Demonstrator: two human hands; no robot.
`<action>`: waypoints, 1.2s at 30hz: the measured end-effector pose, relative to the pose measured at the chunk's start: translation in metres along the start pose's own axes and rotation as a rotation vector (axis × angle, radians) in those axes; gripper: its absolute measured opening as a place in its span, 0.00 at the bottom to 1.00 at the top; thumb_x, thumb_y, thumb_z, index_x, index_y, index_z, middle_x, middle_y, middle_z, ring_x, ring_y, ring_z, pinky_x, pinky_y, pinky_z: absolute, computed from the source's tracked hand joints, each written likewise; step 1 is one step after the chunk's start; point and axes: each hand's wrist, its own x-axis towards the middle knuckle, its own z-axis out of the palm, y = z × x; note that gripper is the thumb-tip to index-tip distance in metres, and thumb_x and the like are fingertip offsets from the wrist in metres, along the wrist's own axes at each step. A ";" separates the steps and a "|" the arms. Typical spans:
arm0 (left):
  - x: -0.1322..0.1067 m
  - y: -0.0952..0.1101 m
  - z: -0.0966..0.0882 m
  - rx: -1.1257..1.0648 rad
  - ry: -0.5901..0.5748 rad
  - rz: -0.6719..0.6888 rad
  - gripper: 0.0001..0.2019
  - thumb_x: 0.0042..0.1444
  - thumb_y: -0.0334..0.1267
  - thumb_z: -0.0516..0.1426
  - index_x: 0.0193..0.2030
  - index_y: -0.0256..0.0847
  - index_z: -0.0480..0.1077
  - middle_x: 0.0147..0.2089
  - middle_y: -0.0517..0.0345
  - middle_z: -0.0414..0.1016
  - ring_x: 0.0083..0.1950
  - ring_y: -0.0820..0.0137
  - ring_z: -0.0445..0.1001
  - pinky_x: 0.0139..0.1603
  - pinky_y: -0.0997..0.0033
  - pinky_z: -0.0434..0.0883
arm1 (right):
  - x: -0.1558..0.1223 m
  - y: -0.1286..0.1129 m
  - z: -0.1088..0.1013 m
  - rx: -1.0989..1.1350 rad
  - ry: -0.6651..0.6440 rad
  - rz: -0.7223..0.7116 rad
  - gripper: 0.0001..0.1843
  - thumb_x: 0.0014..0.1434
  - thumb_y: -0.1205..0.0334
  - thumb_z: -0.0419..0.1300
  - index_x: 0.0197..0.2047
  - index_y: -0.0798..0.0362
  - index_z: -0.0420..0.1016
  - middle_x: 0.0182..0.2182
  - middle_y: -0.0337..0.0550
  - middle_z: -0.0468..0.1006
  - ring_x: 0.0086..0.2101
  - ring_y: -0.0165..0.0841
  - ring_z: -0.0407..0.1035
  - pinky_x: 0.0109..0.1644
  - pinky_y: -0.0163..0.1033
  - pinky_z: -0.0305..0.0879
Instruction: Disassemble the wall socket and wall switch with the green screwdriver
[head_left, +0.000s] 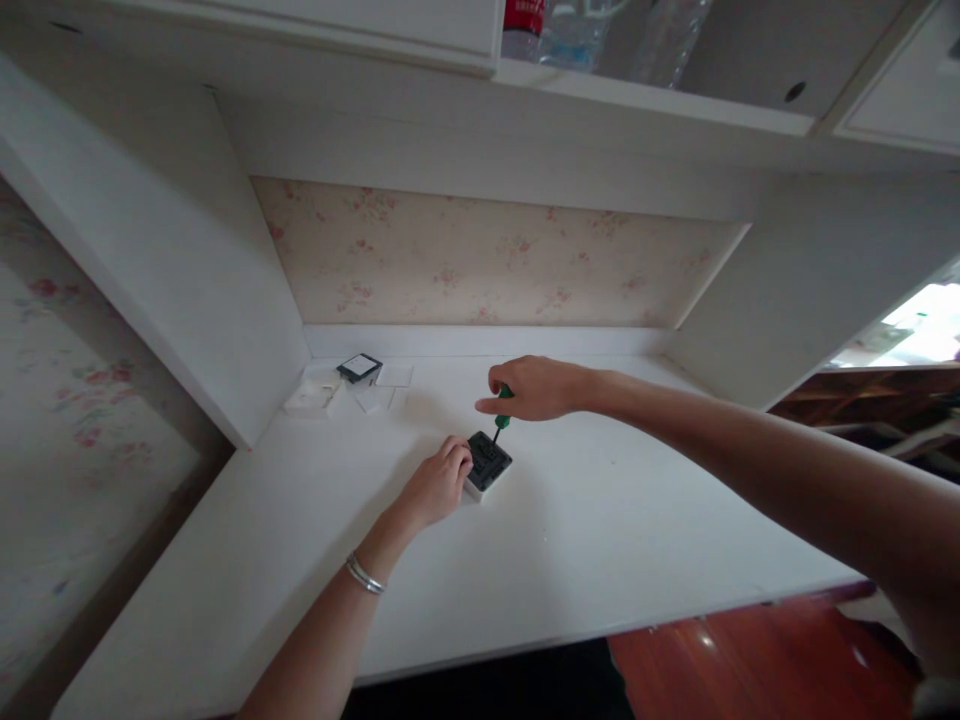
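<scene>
A small square module (489, 464), dark on top with a white base, lies on the white desk (600, 540). My left hand (436, 487) rests at the module's left edge, fingers curled against it and holding it in place. My right hand (529, 388) hovers just above and behind, closed round a green-handled screwdriver (502, 407) that stands upright. Its dark tip points down onto the module's top face.
At the back left corner lie several small parts: a dark square plate (359, 367), white square covers (394, 376) and a white block (310, 398). A shelf above holds plastic bottles (570, 30). The desk's front edge drops to a wooden floor (750, 660).
</scene>
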 end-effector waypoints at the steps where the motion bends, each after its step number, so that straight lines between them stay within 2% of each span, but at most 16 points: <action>1: 0.000 -0.001 -0.001 -0.001 -0.009 0.005 0.10 0.64 0.37 0.43 0.40 0.41 0.64 0.49 0.52 0.65 0.43 0.68 0.71 0.43 0.68 0.69 | 0.001 -0.001 -0.001 -0.048 0.031 0.059 0.27 0.57 0.40 0.48 0.41 0.56 0.72 0.34 0.53 0.77 0.34 0.41 0.71 0.33 0.38 0.59; 4: -0.001 -0.004 -0.003 -0.019 -0.035 0.020 0.10 0.64 0.37 0.43 0.41 0.40 0.64 0.50 0.52 0.63 0.43 0.69 0.71 0.43 0.68 0.69 | 0.004 -0.003 -0.003 -0.138 0.029 0.131 0.28 0.58 0.42 0.48 0.41 0.59 0.73 0.31 0.57 0.78 0.33 0.43 0.71 0.31 0.39 0.58; 8: -0.001 -0.008 -0.003 -0.082 -0.046 0.033 0.10 0.64 0.37 0.43 0.40 0.40 0.64 0.50 0.52 0.62 0.44 0.69 0.69 0.47 0.67 0.68 | 0.007 0.000 -0.009 -0.053 -0.118 -0.047 0.16 0.58 0.55 0.51 0.39 0.57 0.74 0.19 0.44 0.76 0.27 0.36 0.71 0.31 0.36 0.58; 10: -0.001 -0.009 -0.002 -0.114 -0.040 0.035 0.10 0.64 0.36 0.43 0.39 0.40 0.64 0.50 0.52 0.62 0.45 0.70 0.69 0.50 0.67 0.67 | 0.011 0.005 -0.011 0.035 -0.165 -0.100 0.14 0.57 0.58 0.51 0.39 0.55 0.73 0.18 0.40 0.75 0.25 0.33 0.71 0.32 0.34 0.58; 15: -0.001 -0.008 -0.002 -0.153 -0.026 0.036 0.09 0.64 0.35 0.43 0.39 0.39 0.64 0.49 0.51 0.62 0.47 0.69 0.68 0.51 0.66 0.66 | 0.018 0.015 -0.015 0.120 -0.239 -0.115 0.14 0.53 0.57 0.55 0.41 0.53 0.71 0.22 0.39 0.76 0.25 0.30 0.70 0.28 0.32 0.57; 21: -0.001 -0.007 -0.004 -0.183 -0.038 0.033 0.10 0.64 0.34 0.42 0.38 0.40 0.63 0.49 0.51 0.62 0.48 0.69 0.67 0.54 0.64 0.65 | 0.014 0.017 -0.020 0.027 -0.224 -0.241 0.19 0.46 0.60 0.63 0.43 0.52 0.71 0.36 0.43 0.76 0.34 0.32 0.68 0.30 0.32 0.57; 23: -0.001 -0.008 -0.005 -0.188 -0.049 0.038 0.10 0.64 0.34 0.42 0.39 0.40 0.63 0.50 0.51 0.62 0.50 0.68 0.67 0.55 0.65 0.64 | 0.014 0.014 -0.020 0.063 -0.232 -0.216 0.21 0.46 0.56 0.63 0.44 0.51 0.71 0.36 0.42 0.77 0.34 0.33 0.69 0.32 0.32 0.58; 25: -0.002 -0.008 -0.006 -0.194 -0.055 0.049 0.09 0.63 0.33 0.43 0.40 0.41 0.63 0.50 0.51 0.62 0.51 0.68 0.66 0.55 0.65 0.64 | 0.015 0.010 -0.019 0.061 -0.208 -0.115 0.21 0.49 0.48 0.61 0.43 0.51 0.73 0.34 0.43 0.77 0.33 0.34 0.70 0.32 0.33 0.58; 27: -0.003 -0.008 -0.006 -0.200 -0.056 0.052 0.09 0.63 0.33 0.43 0.41 0.41 0.63 0.50 0.51 0.62 0.51 0.68 0.66 0.55 0.65 0.64 | 0.018 0.005 -0.016 -0.019 -0.126 0.022 0.24 0.53 0.41 0.55 0.40 0.53 0.74 0.33 0.48 0.78 0.33 0.37 0.70 0.32 0.36 0.58; 29: -0.003 -0.009 -0.006 -0.204 -0.054 0.045 0.08 0.63 0.32 0.43 0.40 0.41 0.62 0.51 0.51 0.62 0.51 0.68 0.66 0.55 0.66 0.64 | 0.021 0.001 -0.013 -0.110 -0.035 0.095 0.26 0.55 0.41 0.51 0.39 0.55 0.74 0.34 0.53 0.78 0.34 0.40 0.71 0.31 0.37 0.58; 31: -0.003 -0.009 -0.006 -0.211 -0.054 0.048 0.08 0.63 0.31 0.43 0.40 0.40 0.62 0.51 0.51 0.62 0.51 0.69 0.66 0.55 0.66 0.64 | 0.022 0.000 -0.012 -0.133 -0.011 0.050 0.23 0.57 0.45 0.50 0.40 0.55 0.73 0.34 0.54 0.77 0.33 0.40 0.70 0.30 0.37 0.57; 36: -0.002 -0.011 -0.006 -0.224 -0.062 0.069 0.08 0.63 0.30 0.43 0.41 0.40 0.62 0.51 0.51 0.62 0.53 0.69 0.65 0.56 0.66 0.64 | 0.020 0.007 -0.021 -0.008 -0.174 -0.210 0.15 0.54 0.56 0.55 0.43 0.52 0.72 0.33 0.45 0.77 0.31 0.34 0.69 0.29 0.34 0.56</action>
